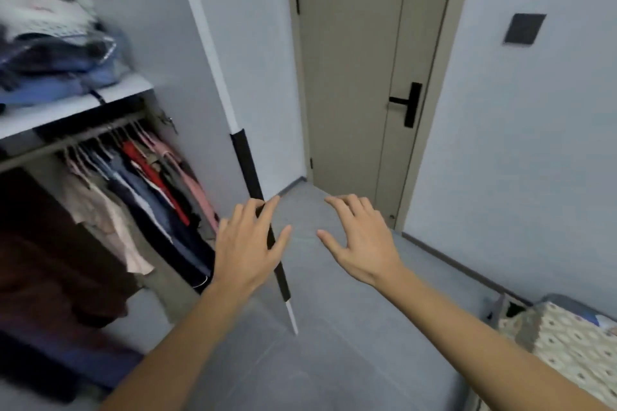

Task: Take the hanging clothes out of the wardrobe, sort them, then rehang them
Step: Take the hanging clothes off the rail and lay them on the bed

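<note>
The wardrobe (213,53) stands open on the left. Several garments (157,183) hang on pale hangers from its rail (73,140): cream, blue, red, dark and pink pieces packed together. A dark brown garment (50,260) hangs nearer me at far left. My left hand (248,243) is stretched out with fingers spread, in front of the black padded strip (245,163) on the wardrobe's edge, holding nothing. My right hand (362,237) is raised beside it over the floor, fingers spread and empty. Neither hand touches any clothing.
Folded clothes (56,47) are piled on the shelf (76,103) above the rail. A closed beige door (360,70) with a black handle (409,103) is straight ahead. A patterned bedcover (567,350) fills the lower right corner. Grey floor (334,327) lies between.
</note>
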Action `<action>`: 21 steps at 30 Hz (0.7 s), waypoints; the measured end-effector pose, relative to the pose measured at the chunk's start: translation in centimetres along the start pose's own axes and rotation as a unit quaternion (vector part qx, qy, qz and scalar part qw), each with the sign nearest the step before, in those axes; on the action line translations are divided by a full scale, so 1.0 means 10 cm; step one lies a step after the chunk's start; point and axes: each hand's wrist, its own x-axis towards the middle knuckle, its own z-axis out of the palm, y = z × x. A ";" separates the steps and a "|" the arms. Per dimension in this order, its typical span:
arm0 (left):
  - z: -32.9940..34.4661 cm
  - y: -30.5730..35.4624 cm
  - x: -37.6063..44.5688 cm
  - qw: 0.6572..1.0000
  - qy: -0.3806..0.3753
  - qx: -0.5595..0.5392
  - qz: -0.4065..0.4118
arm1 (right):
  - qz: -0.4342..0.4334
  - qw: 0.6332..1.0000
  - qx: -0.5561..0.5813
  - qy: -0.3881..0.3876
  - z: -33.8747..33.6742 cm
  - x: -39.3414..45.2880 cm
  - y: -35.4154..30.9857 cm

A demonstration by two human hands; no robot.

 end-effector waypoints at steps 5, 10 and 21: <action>-0.30 -0.71 -0.52 0.993 0.011 0.059 -0.099 | -0.102 0.992 0.057 -0.051 0.49 0.31 -0.68; -0.58 -1.39 -0.99 0.973 0.024 0.114 -0.201 | -0.198 0.973 0.085 -0.088 0.88 0.63 -1.44; -0.45 -2.93 -1.30 0.946 0.063 0.114 -0.298 | -0.273 0.947 0.106 -0.131 1.88 1.39 -2.67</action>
